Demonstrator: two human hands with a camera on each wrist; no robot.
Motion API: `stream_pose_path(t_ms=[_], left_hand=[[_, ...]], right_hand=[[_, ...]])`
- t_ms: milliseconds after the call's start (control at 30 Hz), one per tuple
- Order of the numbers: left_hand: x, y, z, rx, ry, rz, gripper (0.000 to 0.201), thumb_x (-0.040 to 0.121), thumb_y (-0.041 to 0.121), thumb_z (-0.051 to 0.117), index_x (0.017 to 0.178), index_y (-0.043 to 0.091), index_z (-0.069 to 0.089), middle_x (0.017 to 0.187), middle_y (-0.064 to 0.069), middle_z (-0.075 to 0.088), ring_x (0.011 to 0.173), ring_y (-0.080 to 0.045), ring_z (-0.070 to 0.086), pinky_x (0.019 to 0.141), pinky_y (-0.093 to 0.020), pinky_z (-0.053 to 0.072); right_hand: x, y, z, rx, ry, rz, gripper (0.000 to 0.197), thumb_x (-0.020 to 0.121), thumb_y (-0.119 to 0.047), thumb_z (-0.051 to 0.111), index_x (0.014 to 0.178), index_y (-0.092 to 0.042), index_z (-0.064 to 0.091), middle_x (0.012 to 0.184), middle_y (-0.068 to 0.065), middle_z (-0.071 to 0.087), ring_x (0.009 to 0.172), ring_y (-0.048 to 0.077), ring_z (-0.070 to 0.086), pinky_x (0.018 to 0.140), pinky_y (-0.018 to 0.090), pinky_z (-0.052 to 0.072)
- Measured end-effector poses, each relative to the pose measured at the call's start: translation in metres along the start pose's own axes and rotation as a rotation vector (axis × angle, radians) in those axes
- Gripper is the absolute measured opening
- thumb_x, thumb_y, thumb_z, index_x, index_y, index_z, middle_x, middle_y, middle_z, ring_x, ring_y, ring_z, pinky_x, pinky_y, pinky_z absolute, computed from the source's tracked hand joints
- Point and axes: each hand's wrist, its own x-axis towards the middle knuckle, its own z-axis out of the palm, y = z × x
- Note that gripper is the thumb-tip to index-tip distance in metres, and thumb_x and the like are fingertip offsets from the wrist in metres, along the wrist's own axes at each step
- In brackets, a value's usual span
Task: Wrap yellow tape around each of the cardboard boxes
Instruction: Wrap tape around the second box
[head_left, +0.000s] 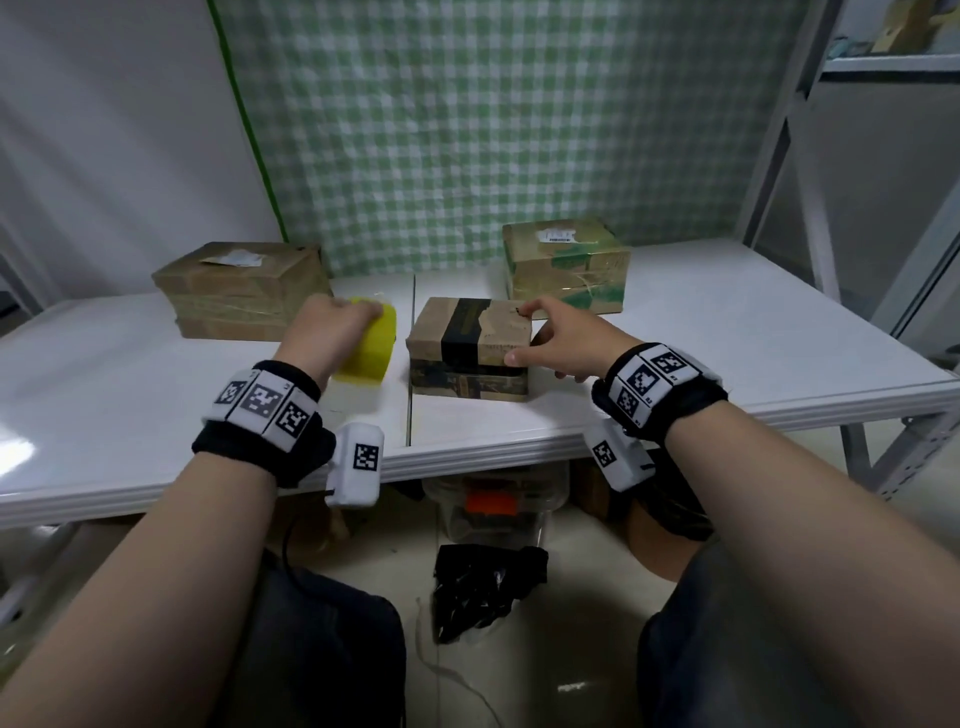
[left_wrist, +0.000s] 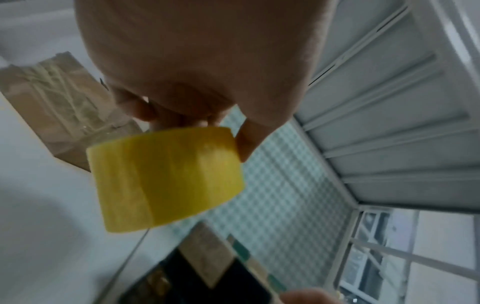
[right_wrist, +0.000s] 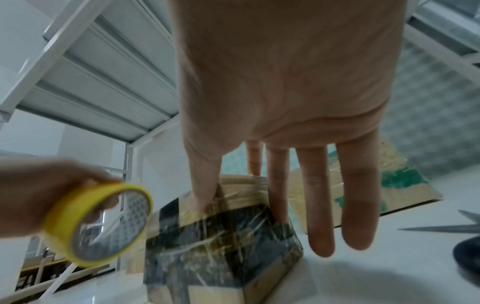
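Note:
My left hand (head_left: 337, 327) grips a roll of yellow tape (head_left: 370, 345) just above the white table (head_left: 156, 395), left of the middle cardboard box (head_left: 498, 332), which has a black band. In the left wrist view, the fingers (left_wrist: 182, 119) curl over the roll (left_wrist: 166, 181). My right hand (head_left: 550, 343) rests on that box's right end with straight, spread fingers. In the right wrist view, thumb and two fingers (right_wrist: 278, 185) touch the box (right_wrist: 221, 246); the others hang beside it. A second box (head_left: 241, 291) stands back left, a third (head_left: 566, 265) back right.
Scissors (right_wrist: 451, 228) lie on the table right of my right hand. A seam (head_left: 413, 374) splits the tabletop. A white metal shelf frame (head_left: 810, 208) stands to the right and a green checked cloth (head_left: 493, 130) hangs behind. Bags and a bin sit under the table.

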Motion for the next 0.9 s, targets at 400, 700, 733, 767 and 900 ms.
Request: stream_pose_path(t_ms=[400,700,733,767,900], left_hand=[[-0.064,0.029,0.042,-0.306,-0.322,0.146,0.02,0.107,0.021,0.048,0.11,0.006,0.061,0.088,-0.019,0.077,0.072,-0.035,0.073,0.078,-0.051,0.059],[-0.084,0.04,0.067,-0.303,-0.414,0.261,0.016,0.105,0.002,0.046,0.102,0.015,0.054,0.089,-0.014,0.074,0.068,-0.026,0.073,0.068,-0.038,0.063],[-0.083,0.039,0.069,-0.296,-0.425,0.252,0.013,0.105,0.003,0.046,0.105,0.014,0.053,0.088,-0.013,0.075,0.069,-0.027,0.073,0.072,-0.043,0.062],[-0.083,0.038,0.07,-0.289,-0.438,0.246,0.01,0.105,0.004,0.046,0.11,0.011,0.052,0.089,-0.013,0.075,0.069,-0.028,0.073,0.076,-0.047,0.061],[-0.083,0.036,0.076,-0.255,-0.457,0.245,0.027,0.106,0.005,0.044,0.131,-0.007,0.044,0.092,-0.019,0.073,0.069,-0.027,0.073,0.078,-0.049,0.061]], right_hand=[[-0.018,-0.054,-0.005,0.372,0.199,-0.168,0.038,0.095,-0.052,0.063,0.118,-0.023,0.073,0.104,-0.015,0.067,0.088,-0.008,0.061,0.069,0.013,0.043],[-0.023,-0.042,-0.004,0.65,0.231,-0.167,0.011,0.087,-0.03,0.08,0.093,-0.021,0.078,0.077,-0.01,0.072,0.074,0.003,0.066,0.061,0.019,0.047],[-0.022,-0.041,-0.004,0.644,0.236,-0.16,0.008,0.086,-0.03,0.08,0.09,-0.024,0.078,0.081,-0.007,0.073,0.079,0.009,0.067,0.063,0.023,0.047],[-0.021,-0.041,-0.004,0.637,0.244,-0.157,0.005,0.086,-0.029,0.08,0.088,-0.025,0.078,0.084,-0.005,0.074,0.082,0.012,0.067,0.063,0.024,0.047],[-0.017,-0.039,-0.004,0.562,0.304,-0.173,0.006,0.087,-0.02,0.079,0.082,-0.021,0.077,0.081,-0.01,0.073,0.07,-0.006,0.064,0.062,0.014,0.044]])
